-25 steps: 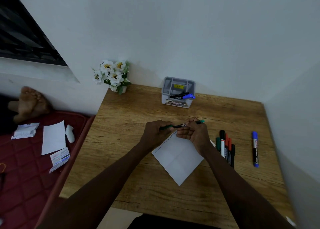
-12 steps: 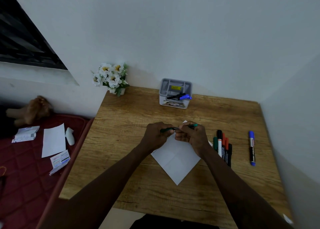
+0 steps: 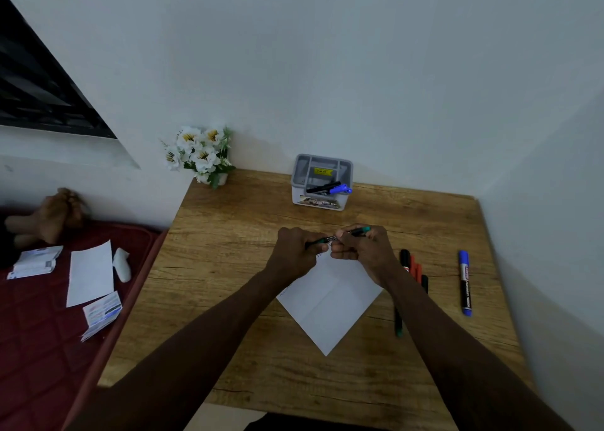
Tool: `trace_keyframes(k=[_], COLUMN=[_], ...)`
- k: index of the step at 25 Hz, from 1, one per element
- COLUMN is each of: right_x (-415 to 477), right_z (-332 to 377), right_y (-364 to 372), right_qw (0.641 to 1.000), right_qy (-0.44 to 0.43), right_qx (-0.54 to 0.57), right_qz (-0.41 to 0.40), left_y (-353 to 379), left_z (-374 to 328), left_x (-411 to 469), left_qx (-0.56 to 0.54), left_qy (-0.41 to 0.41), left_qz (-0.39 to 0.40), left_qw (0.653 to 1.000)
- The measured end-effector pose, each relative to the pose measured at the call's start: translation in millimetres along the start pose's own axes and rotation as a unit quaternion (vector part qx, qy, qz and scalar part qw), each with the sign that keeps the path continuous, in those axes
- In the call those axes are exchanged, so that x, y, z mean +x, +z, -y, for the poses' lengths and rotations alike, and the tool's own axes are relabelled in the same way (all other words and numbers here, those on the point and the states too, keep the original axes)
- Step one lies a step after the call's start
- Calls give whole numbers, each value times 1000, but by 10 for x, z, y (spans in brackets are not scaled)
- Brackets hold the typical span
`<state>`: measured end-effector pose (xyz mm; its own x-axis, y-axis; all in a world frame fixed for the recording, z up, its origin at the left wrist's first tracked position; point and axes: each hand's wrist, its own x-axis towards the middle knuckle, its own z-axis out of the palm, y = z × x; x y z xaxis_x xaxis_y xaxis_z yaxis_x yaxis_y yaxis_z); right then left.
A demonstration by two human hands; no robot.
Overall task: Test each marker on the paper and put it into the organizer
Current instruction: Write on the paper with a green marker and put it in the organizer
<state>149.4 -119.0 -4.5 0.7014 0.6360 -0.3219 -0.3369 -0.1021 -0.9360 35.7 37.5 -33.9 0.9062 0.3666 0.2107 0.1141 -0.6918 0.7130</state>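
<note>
- Both hands are raised just above the far corner of the white paper [image 3: 330,296]; a slim green marker [image 3: 358,232] runs level between them.
- Left hand [image 3: 295,251]: grip clamped round the green end piece, probably the cap. Right hand [image 3: 362,251]: grip clamped on the barrel. The two parts meet between the fingertips; whether the cap is going on or coming off I cannot tell.
- Faint scribbles show along the paper's far-left edge.
- Grey organizer [image 3: 322,182] stands beyond the paper near the wall, with a black and a blue marker across its front compartment.
- Right of the paper on the wooden surface [image 3: 228,267]: a cluster of untested markers [image 3: 413,270], and further right a fat blue marker [image 3: 464,282] alone.
- Handling, my judgement: light, stiff, smooth plastic that rolls if set down. Pinch mid-barrel, steady the cap with the other hand, and drop it tip-down into the organizer.
</note>
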Motion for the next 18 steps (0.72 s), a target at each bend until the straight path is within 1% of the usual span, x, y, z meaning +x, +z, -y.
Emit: trace_keyframes(k=[2, 4, 6, 7, 9, 11, 12, 13, 15, 16, 17, 18], right_x=[16, 31, 75, 112, 175, 232, 255, 278, 312, 325, 337, 325], right_z=[24, 48, 81, 99, 129, 130, 124, 114, 102, 94, 83, 80], right_y=[-36, -86, -121, -125, -123, -124, -116, -95, -26, 4, 26, 35], right_qw=[1000, 995, 986, 981, 967, 937, 916, 892, 847, 836, 837, 850], right_qy=[-3, 1, 8, 9, -9, -57, -84, -101, -118, -127, -135, -144], right_qx=[-25, -93, -159, -187, -248, -334, -382, -429, -505, -520, -516, -496], right_qz=[7, 25, 42, 48, 61, 78, 88, 99, 119, 123, 120, 108], left_y=[1, -11, -37, -59, -90, -132, -156, -189, -255, -283, -301, -300], left_z=[-16, -9, 0, -3, 6, 35, 54, 59, 33, 7, -13, -10], left_x=[5, -4, -5, 10, 42, 107, 150, 181, 214, 223, 225, 221], left_qx=[-2, -18, -30, -27, 17, 78, 99, 104, 93, 83, 70, 55], left_qy=[14, 40, 58, 65, 76, 70, 67, 70, 91, 92, 73, 39], left_qz=[4, 25, 26, 23, 19, 41, 56, 62, 41, 19, -4, -25], left_qw=[1000, 999, 998, 997, 997, 994, 991, 990, 991, 992, 995, 997])
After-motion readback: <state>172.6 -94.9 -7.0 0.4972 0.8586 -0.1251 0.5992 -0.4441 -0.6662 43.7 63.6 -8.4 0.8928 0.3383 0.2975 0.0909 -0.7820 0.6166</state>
